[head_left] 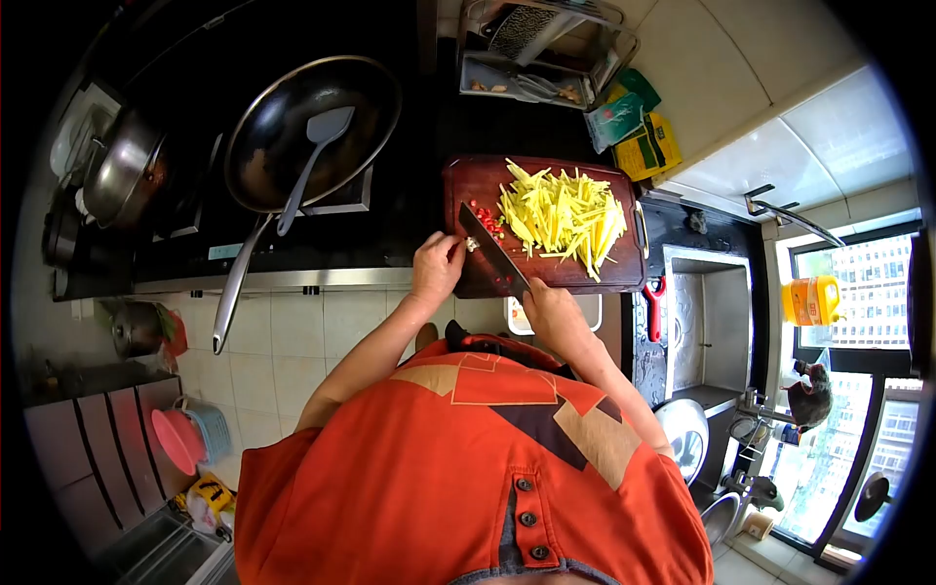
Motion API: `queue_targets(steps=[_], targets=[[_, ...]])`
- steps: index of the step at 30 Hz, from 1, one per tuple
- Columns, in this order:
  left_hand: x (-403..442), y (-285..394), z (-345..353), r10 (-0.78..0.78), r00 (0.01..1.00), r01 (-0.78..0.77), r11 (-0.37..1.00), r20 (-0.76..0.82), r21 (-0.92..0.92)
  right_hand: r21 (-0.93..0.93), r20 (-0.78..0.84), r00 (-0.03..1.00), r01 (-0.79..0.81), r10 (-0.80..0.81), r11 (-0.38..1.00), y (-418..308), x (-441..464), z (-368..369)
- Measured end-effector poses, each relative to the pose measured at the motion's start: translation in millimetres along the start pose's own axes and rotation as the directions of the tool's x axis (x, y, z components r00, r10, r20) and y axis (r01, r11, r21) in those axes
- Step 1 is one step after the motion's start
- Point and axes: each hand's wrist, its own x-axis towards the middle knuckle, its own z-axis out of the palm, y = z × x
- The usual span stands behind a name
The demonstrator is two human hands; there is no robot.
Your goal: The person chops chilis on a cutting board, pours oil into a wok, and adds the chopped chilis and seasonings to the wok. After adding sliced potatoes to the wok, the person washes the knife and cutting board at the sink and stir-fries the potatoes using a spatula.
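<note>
My right hand (559,317) grips the handle of a kitchen knife (495,255), its dark broad blade slanting across the left part of a reddish-brown cutting board (624,271). Beside the blade, the fingers of my left hand (439,265) are bunched at the board's left edge, closed on a small whitish piece (472,244) that looks like garlic. Chopped red chili (487,220) lies close to the blade, on its far side. A large heap of pale yellow strips (565,216), possibly potato, covers the middle and right of the board.
Left of the board, a wok (258,146) with a grey spatula (330,127) inside sits on the stove, its long handle jutting over the counter edge. A steel pot (127,171) stands farther left. To the right are red-handled scissors (654,310) and a sink (690,331).
</note>
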Motion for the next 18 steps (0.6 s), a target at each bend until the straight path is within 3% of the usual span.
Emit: queue_targets(steps=[6,9,12,18], targets=[[1.7,-2.6,0.3,0.15,0.988,-0.153,0.982,0.043,0.106,-0.008,0.016,0.997,-0.078,0.078,0.997,3.5,-1.2,14.6],[4.8,-3.7,1.8,0.157,0.987,-0.16,0.983,0.032,0.094,0.023,-0.004,0.998,-0.061,0.061,0.998,8.6,0.9,6.2],[1.5,2.6,-2.3,-0.008,1.0,0.008,0.999,0.018,-0.035,0.065,0.015,0.998,-0.06,0.059,0.996,7.8,-4.7,-3.9],[3.4,-1.3,4.0,0.056,0.998,-0.056,0.998,0.009,0.026,0.064,0.058,0.996,-0.079,0.075,0.995,2.8,-4.6,-8.0]])
